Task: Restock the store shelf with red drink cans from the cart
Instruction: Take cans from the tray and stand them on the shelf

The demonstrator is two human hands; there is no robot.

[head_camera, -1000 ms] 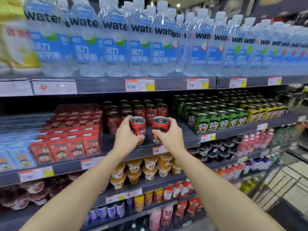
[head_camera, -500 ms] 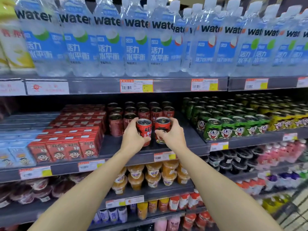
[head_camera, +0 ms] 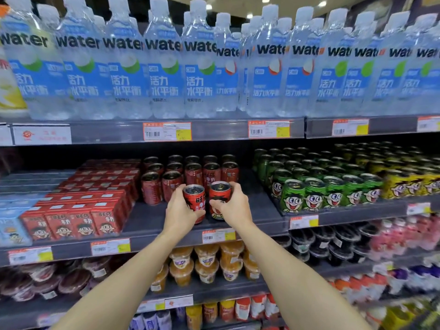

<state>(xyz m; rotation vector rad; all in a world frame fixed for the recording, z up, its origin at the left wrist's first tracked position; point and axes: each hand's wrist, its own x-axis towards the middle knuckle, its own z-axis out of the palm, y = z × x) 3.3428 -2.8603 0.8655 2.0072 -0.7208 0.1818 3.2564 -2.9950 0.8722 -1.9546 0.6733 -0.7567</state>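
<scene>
We see two bare arms reaching out to the middle grey metal shelf (head_camera: 152, 217). The left hand (head_camera: 179, 210) has its grip curled round a small red metal drink can with black letters (head_camera: 195, 201). The right hand (head_camera: 234, 207) has its grip curled round a second small red metal drink can with a cartoon face (head_camera: 219, 198). Both cans stand upright, side by side and almost touching. They are near the front edge of the shelf. We think their bottoms rest on the shelf, but the hands hide that part, so we cannot be sure.

Just behind the two cans stand rows of more red drink cans (head_camera: 192, 172). To the left of those lie red paper drink cartons with a cartoon face (head_camera: 78, 217). To the right stand green metal cans with a smiling face (head_camera: 314, 194), and further right yellow cans (head_camera: 402, 184).

On the shelf above stand tall clear plastic water bottles with blue labels (head_camera: 164, 75). On the shelf below sit orange plastic jelly cups (head_camera: 207, 263). An orange and white price tag (head_camera: 218, 235) sticks to the shelf edge under the hands.
</scene>
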